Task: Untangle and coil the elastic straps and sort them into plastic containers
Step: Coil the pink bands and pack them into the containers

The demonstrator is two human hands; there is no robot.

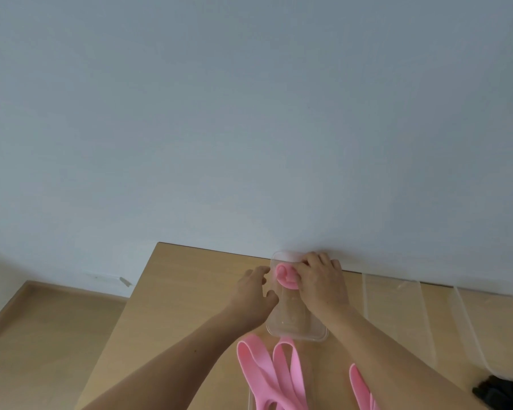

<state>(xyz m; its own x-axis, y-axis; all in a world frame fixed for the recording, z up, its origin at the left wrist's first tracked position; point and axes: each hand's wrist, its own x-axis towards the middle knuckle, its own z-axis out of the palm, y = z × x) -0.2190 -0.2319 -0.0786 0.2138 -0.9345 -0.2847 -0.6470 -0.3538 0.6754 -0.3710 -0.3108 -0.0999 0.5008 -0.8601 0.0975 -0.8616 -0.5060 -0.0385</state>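
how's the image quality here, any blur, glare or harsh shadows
Head view: soft, fine detail smeared; light flat and diffuse, no hard shadows or glare; the clear container nearly vanishes against the table; blank wall fills most of the frame; right hand hides part of the coiled strap; loose pink straps cut off at the bottom.

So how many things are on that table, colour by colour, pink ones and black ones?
Pink coil in the clear box: 1
Loose pink loops showing (may join out of view): 3
Black bundle: 1
Total: 5
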